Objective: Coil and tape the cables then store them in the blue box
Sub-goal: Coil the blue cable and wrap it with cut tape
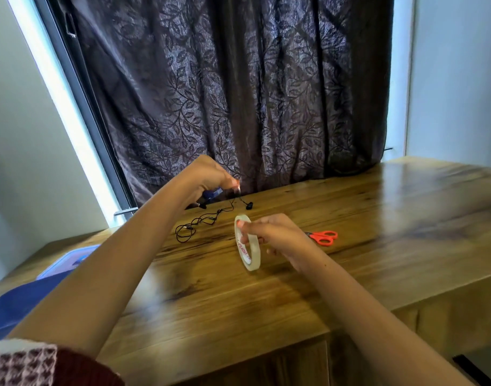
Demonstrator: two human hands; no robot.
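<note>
My right hand (277,236) grips a roll of clear tape (247,245), held on edge just above the wooden table (391,232). My left hand (208,176) is raised near the table's back edge. Its fingers are closed around a small blue bundle (210,194), which looks like a coiled cable, and the fingertips are pinched together. A thin black earphone cable (194,227) lies loose on the table below that hand, one earbud (249,206) resting to the right. The blue box (24,299) sits at the left edge, partly hidden by my left arm.
Orange-handled scissors (325,237) lie just right of my right hand. The box's pale blue lid (69,261) rests behind the box. A dark patterned curtain (238,93) hangs along the back of the table. The table's front edge drops off near me.
</note>
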